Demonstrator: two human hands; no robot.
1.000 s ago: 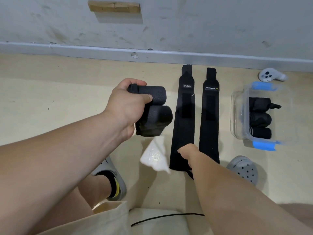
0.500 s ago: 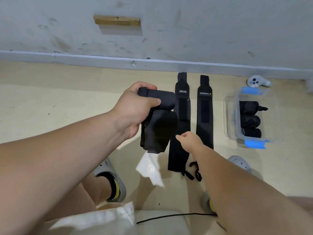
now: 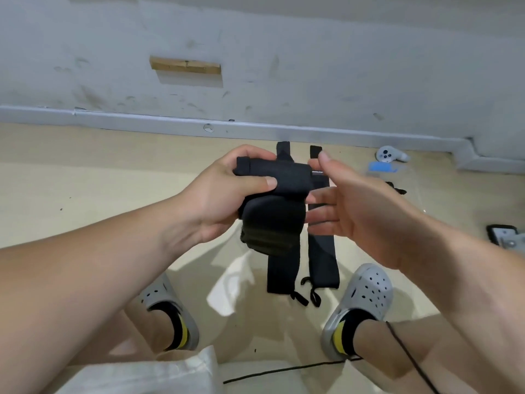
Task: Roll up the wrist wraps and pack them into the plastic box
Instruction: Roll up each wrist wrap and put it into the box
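Half a second ago the right hand (image 3: 355,206) was low over the floor beside the bundle; it has since risen to the bundle's 3 o'clock side, and the bundle itself now sits higher and more central in view. The left hand (image 3: 224,194) grips the rolled wrist wraps (image 3: 272,200), fingers curled over the top and thumb pressed across the front of the upper roll. The right hand is spread wide, fingers straight, holding nothing, its fingertips at the rolls' end; whether they touch cannot be told. Under the hands, two flat wrist wraps (image 3: 324,260) lie side by side on the beige floor (image 3: 85,189), running from 12 to 6 o'clock. The plastic box (image 3: 409,183) sits at 2 o'clock from the bundle, largely hidden behind the right hand, a blue clip (image 3: 380,167) showing. A white controller (image 3: 390,155) lies just beyond it by the grey skirting (image 3: 142,120). Grey clogs (image 3: 366,291) stand at 5 and 7 o'clock, a black cord (image 3: 284,371) nearest the camera. A wooden block (image 3: 186,64) is fixed to the scuffed wall (image 3: 341,66).
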